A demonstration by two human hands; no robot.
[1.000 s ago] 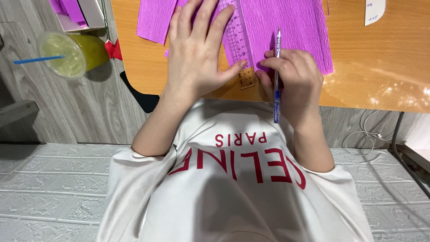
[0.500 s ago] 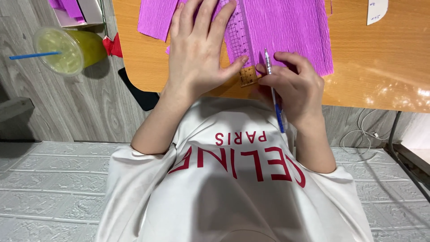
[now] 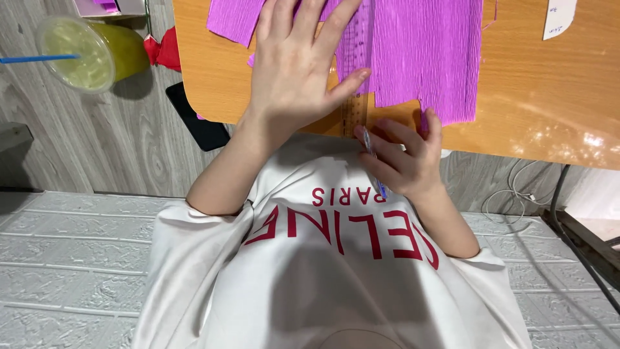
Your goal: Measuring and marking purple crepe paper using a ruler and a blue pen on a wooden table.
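- Crepe paper [image 3: 426, 58], purple and finely ribbed, lies flat on the orange counter [image 3: 555, 97], its near edge close to the counter's front rim.
- Left hand [image 3: 294, 71] is spread wide, palm down, pressing on the paper and on the clear ruler [image 3: 355, 77] that runs away from the person; its thumb lies against the ruler's edge. It grips nothing, it only holds things flat, as it did a second ago.
- Right hand [image 3: 403, 158] is curled around a pen [image 3: 373, 161], fingers closed on the barrel. A second ago the pen stood up on the paper beside the ruler; now the hand has drawn back over the counter's front rim, and the pen slants down toward the white shirt [image 3: 336, 258], off the paper.
- That reads as a stroke along the ruler just ended, though no drawn line can be made out.
- Further left, a plastic cup [image 3: 84, 55] of green drink with a blue straw stands on the grey floor, near a black phone [image 3: 197, 119].
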